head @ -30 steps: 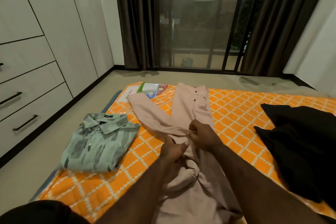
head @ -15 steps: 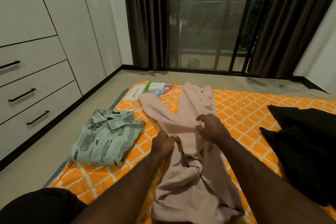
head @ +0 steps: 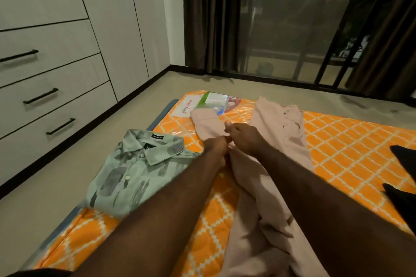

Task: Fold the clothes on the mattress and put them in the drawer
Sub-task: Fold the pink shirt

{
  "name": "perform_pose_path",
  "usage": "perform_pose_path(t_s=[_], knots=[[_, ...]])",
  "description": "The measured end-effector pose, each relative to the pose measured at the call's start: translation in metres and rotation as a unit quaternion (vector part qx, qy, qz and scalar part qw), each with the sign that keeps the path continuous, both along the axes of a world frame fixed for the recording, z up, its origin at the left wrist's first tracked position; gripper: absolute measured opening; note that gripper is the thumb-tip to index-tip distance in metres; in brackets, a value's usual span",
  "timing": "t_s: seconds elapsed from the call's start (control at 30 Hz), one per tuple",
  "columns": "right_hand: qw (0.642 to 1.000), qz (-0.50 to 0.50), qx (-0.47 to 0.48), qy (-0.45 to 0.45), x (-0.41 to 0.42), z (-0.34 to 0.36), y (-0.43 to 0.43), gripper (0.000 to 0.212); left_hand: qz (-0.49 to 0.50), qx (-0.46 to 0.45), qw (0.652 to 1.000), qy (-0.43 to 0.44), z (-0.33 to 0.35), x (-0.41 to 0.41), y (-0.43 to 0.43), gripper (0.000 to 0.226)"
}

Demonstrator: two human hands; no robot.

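Dim, perhaps motion-blurred, wide-angle warped

A pink garment (head: 281,137) lay lengthwise down the middle of the orange mattress (head: 349,153), bunched at its near end. The left hand (head: 215,148) and right hand (head: 246,139) met on its left part, fingers curled, pinching the cloth; the left was blurred. Just left of the arms a folded green shirt (head: 135,171) lay at the mattress's left edge. Black cloth (head: 405,200) lay at the right edge. Drawers (head: 45,101) stood on the left, all closed, with curtains (head: 209,18) and a glass door (head: 288,18) at the far wall.
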State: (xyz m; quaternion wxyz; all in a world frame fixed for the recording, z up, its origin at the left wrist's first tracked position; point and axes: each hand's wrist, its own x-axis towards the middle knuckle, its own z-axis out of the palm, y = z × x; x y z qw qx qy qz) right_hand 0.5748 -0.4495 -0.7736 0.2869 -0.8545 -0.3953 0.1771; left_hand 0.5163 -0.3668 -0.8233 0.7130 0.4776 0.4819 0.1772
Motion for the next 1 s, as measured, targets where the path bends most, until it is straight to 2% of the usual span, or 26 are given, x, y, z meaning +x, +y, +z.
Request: perform_pose_path(t_s=[0.07,0.13,0.2,0.27,0.37,0.47,0.53,0.6,0.67,0.7,0.77,0.8,0.87,0.9,1.0], knots=[[0.995,-0.027,-0.027,0.089,0.013,0.009,0.024,0.073,-0.023,0.01,1.0,-0.011,0.001,0.013,0.008,0.02],[0.966,-0.07,-0.031,0.247,0.026,0.016,0.042,0.081,-0.049,0.045,0.998,-0.015,-0.001,0.024,0.015,0.037],[0.937,-0.092,-0.026,0.335,0.033,0.02,0.05,0.084,-0.063,0.082,0.994,-0.021,0.005,0.024,0.014,0.032],[0.93,-0.093,-0.028,0.354,0.038,0.02,0.051,0.082,-0.077,0.093,0.992,-0.043,0.014,0.021,0.011,0.031],[0.922,-0.102,-0.003,0.374,0.042,0.018,0.041,0.066,-0.142,0.138,0.973,-0.116,0.024,0.012,0.004,0.045],[0.896,-0.126,0.055,0.423,0.05,0.022,0.023,0.054,-0.237,0.274,0.923,-0.127,0.032,0.006,-0.005,0.054],[0.891,-0.148,0.064,0.424,0.055,0.029,0.009,0.049,-0.302,0.366,0.871,-0.126,0.04,0.002,-0.013,0.043],[0.886,-0.181,0.084,0.419,0.057,0.042,-0.008,0.04,-0.339,0.397,0.841,-0.14,0.049,0.0,-0.019,0.029],[0.874,-0.195,0.124,0.427,0.056,0.059,-0.028,0.035,-0.3,0.391,0.855,-0.162,0.055,-0.002,-0.024,0.017],[0.866,-0.202,0.152,0.431,0.056,0.068,-0.037,0.035,-0.246,0.392,0.872,-0.161,0.057,-0.001,-0.026,0.016],[0.848,-0.205,0.221,0.435,0.062,0.081,-0.054,0.036,-0.136,0.377,0.905,-0.141,0.059,0.001,-0.027,0.023],[0.838,-0.198,0.258,0.438,0.065,0.088,-0.062,0.036,-0.116,0.344,0.923,-0.128,0.061,0.001,-0.026,0.028],[0.821,-0.172,0.318,0.441,0.072,0.101,-0.075,0.046,-0.174,0.247,0.946,-0.112,0.066,0.0,-0.028,0.039],[0.815,-0.156,0.342,0.44,0.077,0.108,-0.082,0.053,-0.23,0.199,0.945,-0.118,0.069,0.001,-0.032,0.042],[0.806,-0.118,0.383,0.436,0.085,0.126,-0.091,0.063,-0.353,0.132,0.913,-0.159,0.074,0.002,-0.05,0.034]])
